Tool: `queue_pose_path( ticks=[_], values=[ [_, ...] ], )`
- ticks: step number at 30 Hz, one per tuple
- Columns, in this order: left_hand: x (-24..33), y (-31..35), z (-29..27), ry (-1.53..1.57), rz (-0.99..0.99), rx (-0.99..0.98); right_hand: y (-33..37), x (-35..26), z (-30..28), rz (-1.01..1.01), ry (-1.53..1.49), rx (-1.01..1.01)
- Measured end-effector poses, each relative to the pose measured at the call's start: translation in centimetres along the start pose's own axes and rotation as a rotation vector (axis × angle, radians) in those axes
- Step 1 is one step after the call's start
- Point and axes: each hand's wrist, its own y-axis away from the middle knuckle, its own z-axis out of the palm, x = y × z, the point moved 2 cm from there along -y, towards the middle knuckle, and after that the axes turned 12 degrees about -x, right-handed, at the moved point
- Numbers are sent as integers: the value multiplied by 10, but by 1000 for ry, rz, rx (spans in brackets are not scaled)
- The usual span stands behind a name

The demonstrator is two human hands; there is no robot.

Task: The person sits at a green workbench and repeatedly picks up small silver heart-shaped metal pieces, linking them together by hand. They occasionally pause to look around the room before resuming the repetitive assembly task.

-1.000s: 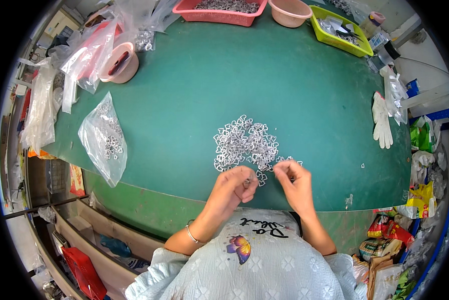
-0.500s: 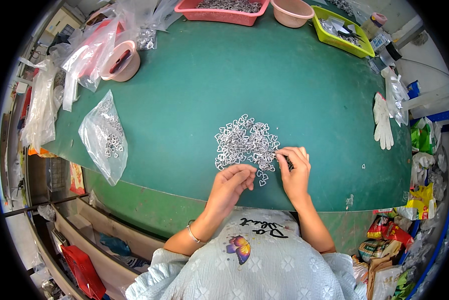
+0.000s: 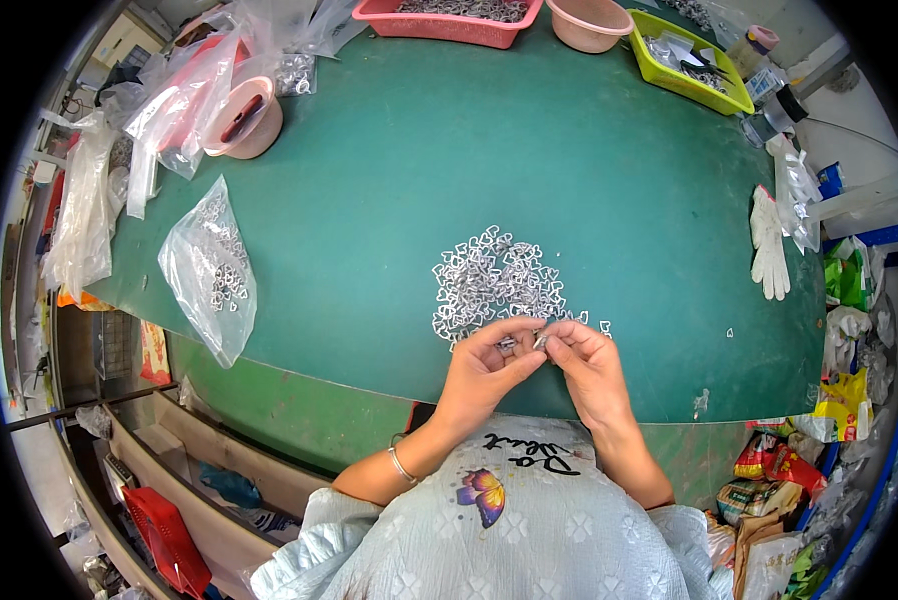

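A pile of small silvery heart-shaped metal pieces (image 3: 489, 280) lies on the green table in front of me. At its near edge my two hands meet, fingertips together. A small heart-shaped metal piece (image 3: 540, 342) is pinched between them, mostly covered by the fingers. My left hand (image 3: 491, 362) is closed, its thumb and forefinger at the piece; more metal shows behind its curled fingers. My right hand (image 3: 587, 365), closed too, grips from the other side. A few loose hearts (image 3: 606, 327) lie just beyond the right knuckles.
A clear plastic bag (image 3: 209, 275) with more hearts lies to the left. Along the far edge are a red tray (image 3: 449, 30), a pink bowl (image 3: 589, 25) and a yellow-green tray (image 3: 689, 68). A white glove (image 3: 767, 245) rests at the right.
My hands were apart on either side of the pile's near edge. They have come together, the right moving left and slightly down, with a metal piece between the fingertips.
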Motion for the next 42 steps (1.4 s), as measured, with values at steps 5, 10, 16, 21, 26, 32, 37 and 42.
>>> queue_pose_path(
  ticks=[5, 10, 16, 21, 26, 32, 37, 42],
  values=[
    [-10, -1, -3, -146, 79, -19, 0, -3, 0, 53, -65, -72],
    [-14, 2, -8, 187, -87, 21, -9, -12, -18, 10, 546, 132],
    [-13, 11, -15, 73, -42, 27, -32, -5, -4, -419, 1506, 227],
    [-9, 11, -17, -118, -113, -8, -31, -5, 0, -409, 1546, 231],
    [-19, 14, -22, 44, -146, 10, -26, -4, -4, -414, 1246, 194],
    [-15, 7, -16, 11, -5, 10, -17, 2, -4, -150, 246, 138],
    [-15, 7, -16, 107, 40, -19, -13, 6, 3, -108, -67, -12],
    [-15, 6, -11, 1, 112, 13, -2, -5, 16, 62, 63, -40]
  ],
)
